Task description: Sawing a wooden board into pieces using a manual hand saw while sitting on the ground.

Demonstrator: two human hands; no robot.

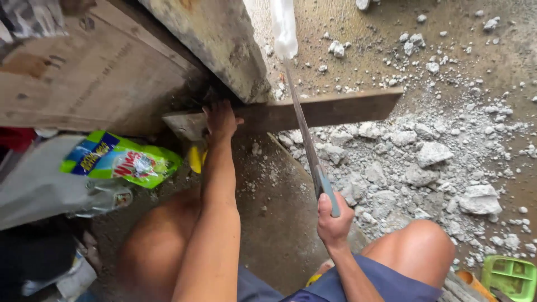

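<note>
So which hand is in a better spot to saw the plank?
Probably the right hand: it already grips the saw, whose blade lies across the plank. The left hand presses on the plank, steadying it.

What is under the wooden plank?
Under the plank: grey rubble at its right part and dirt floor near the left hand. Its left end, beneath the concrete block, is hidden.

Crumpled green-yellow-blue pouch (120, 158) lying left
</note>
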